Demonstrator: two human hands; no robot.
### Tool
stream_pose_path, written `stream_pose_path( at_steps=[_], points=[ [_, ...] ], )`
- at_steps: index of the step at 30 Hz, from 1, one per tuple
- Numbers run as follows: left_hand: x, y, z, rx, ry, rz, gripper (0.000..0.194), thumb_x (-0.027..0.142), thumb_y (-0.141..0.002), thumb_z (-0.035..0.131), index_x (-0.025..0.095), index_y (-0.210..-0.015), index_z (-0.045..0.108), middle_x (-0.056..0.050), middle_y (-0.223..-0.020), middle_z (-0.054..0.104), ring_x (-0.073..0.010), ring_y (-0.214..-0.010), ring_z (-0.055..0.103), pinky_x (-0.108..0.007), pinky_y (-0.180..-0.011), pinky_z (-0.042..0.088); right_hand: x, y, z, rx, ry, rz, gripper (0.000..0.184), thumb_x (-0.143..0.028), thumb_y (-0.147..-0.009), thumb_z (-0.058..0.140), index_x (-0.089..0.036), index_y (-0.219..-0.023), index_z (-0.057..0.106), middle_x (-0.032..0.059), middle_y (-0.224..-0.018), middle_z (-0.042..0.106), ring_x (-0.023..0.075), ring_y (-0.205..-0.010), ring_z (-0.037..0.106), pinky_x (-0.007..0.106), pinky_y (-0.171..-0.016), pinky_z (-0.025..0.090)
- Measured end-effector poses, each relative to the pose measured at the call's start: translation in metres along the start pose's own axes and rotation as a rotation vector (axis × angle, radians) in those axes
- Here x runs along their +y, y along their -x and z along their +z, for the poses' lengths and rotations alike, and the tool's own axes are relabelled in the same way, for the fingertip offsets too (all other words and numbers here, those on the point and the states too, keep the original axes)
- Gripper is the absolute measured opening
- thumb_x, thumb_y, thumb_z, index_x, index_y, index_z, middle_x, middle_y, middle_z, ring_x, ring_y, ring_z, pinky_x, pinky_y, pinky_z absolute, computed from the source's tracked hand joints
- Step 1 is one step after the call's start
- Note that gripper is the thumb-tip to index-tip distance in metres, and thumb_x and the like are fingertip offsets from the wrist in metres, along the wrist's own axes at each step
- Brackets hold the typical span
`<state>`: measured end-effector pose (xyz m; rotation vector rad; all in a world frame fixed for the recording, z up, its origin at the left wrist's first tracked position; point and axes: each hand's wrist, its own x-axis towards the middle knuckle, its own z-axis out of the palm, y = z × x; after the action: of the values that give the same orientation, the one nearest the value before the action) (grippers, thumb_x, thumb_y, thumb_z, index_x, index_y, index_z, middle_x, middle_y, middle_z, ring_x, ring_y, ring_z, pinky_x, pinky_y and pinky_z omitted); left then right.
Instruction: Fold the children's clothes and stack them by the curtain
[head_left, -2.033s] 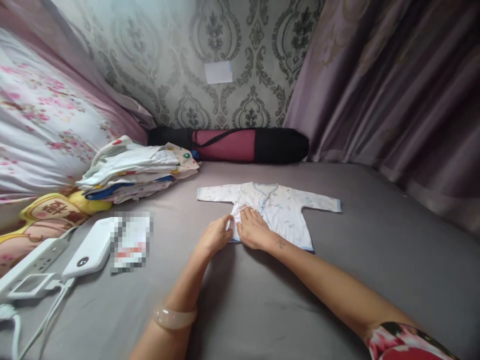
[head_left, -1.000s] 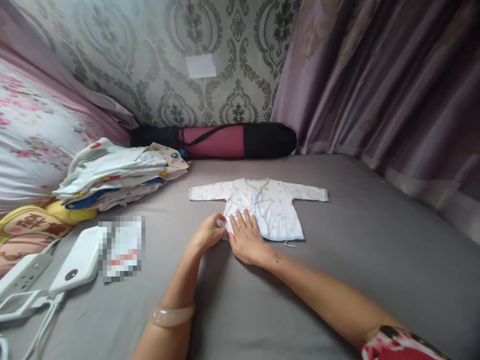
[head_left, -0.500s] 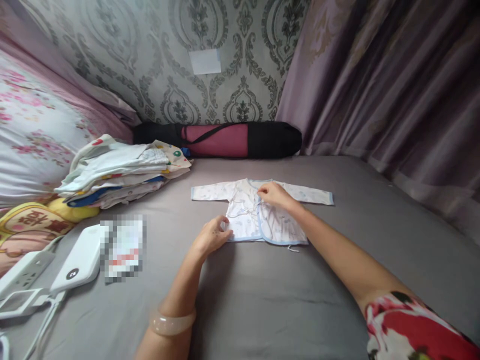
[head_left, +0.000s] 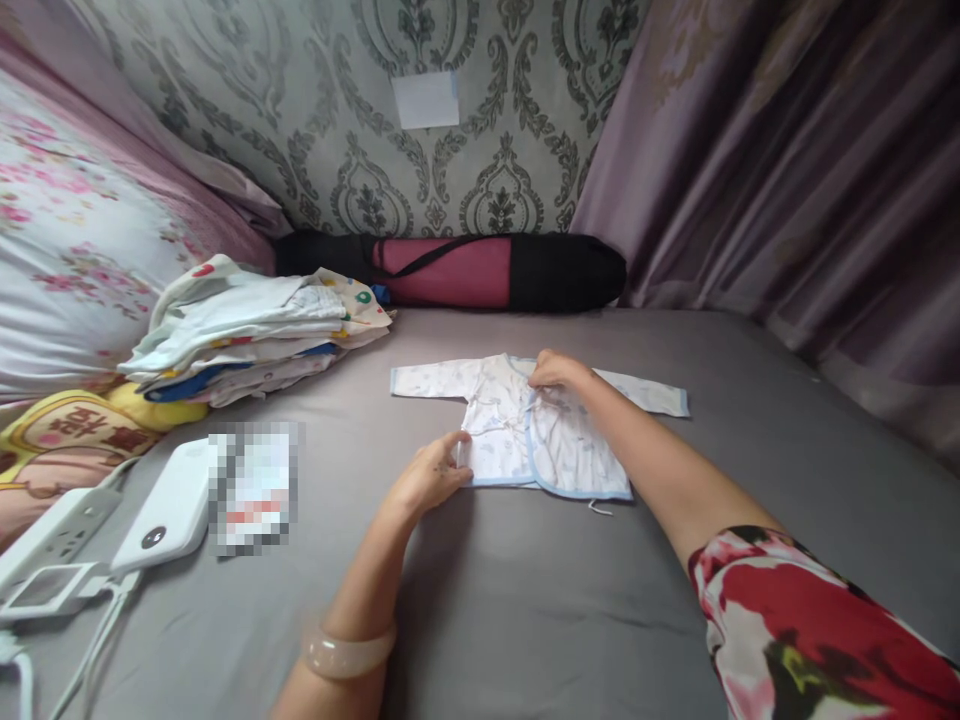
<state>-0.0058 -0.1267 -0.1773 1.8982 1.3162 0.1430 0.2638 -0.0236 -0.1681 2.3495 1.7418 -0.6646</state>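
A small white baby shirt (head_left: 499, 455) with pale blue trim and a faint print lies spread on the grey bed sheet, sleeves out to both sides. At its wrap front, below the neckline, my right hand (head_left: 559, 372) pinches the blue-edged flap; the fingertips are partly hidden. My left hand (head_left: 431, 472) rests at the shirt's lower left side, thumb and forefinger apart and touching the edge; its other fingers are mostly hidden. A thin white tie (head_left: 600, 508) pokes out under the lower right hem. My right forearm covers part of the right side.
A pile of folded clothes (head_left: 251, 330) sits at left beside a yellow plush cushion (head_left: 82, 430). Nearer are a white power bank (head_left: 169, 505), a power strip (head_left: 64, 535) with cables and a blurred-out packet (head_left: 257, 490). A long black and maroon bag (head_left: 450, 272) lies along the wall.
My right hand has lifted off the shirt's lower left front and moved up and right to the flap near the neckline. My left hand has stayed at the lower left edge.
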Motion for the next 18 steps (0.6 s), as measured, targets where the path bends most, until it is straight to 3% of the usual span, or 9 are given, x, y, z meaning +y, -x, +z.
stream_pose_path(
  at_steps=[5, 11, 15, 18],
  points=[
    [-0.003, -0.001, -0.001, -0.032, 0.036, 0.006, 0.056, 0.021, -0.074, 0.057, 0.016, -0.13, 0.053, 0.006, -0.064, 0.049, -0.0111, -0.057, 0.046, -0.021, -0.057, 0.034, -0.003, 0.015, 0.0, 0.141, 0.066, -0.006, 0.027, -0.019, -0.07, 0.069, -0.013, -0.096, 0.071, 0.0141, -0.09, 0.072, 0.0257, -0.087, 0.069, 0.027, -0.068, 0.047],
    [-0.005, -0.001, -0.001, -0.029, 0.037, 0.013, 0.057, 0.021, -0.074, 0.057, 0.016, -0.13, 0.053, 0.006, -0.064, 0.049, -0.0111, -0.058, 0.046, -0.021, -0.057, 0.035, -0.005, 0.034, 0.011, 0.294, 0.111, -0.057, 0.032, -0.013, -0.081, 0.056, -0.012, -0.111, 0.068, 0.0207, -0.11, 0.068, 0.0303, -0.109, 0.062, 0.035, -0.085, 0.046],
    [-0.001, 0.001, 0.0, 0.013, -0.014, 0.022, 0.048, 0.023, -0.076, 0.055, 0.018, -0.124, 0.059, 0.004, -0.065, 0.051, -0.0122, -0.061, 0.048, -0.022, -0.059, 0.035, -0.008, 0.049, 0.032, 0.427, 0.124, -0.156, 0.04, -0.015, -0.093, 0.036, -0.011, -0.124, 0.061, 0.0199, -0.133, 0.056, 0.0291, -0.127, 0.048, 0.038, -0.102, 0.036],
    [0.002, 0.0, 0.001, 0.108, -0.081, 0.026, 0.032, 0.03, -0.082, 0.052, 0.018, -0.107, 0.067, 0.001, -0.07, 0.055, -0.0131, -0.064, 0.05, -0.023, -0.062, 0.035, -0.012, 0.055, 0.054, 0.453, 0.114, -0.317, 0.05, -0.029, -0.098, 0.028, -0.009, -0.141, 0.045, 0.0156, -0.152, 0.038, 0.0264, -0.141, 0.029, 0.039, -0.114, 0.022]
  ],
)
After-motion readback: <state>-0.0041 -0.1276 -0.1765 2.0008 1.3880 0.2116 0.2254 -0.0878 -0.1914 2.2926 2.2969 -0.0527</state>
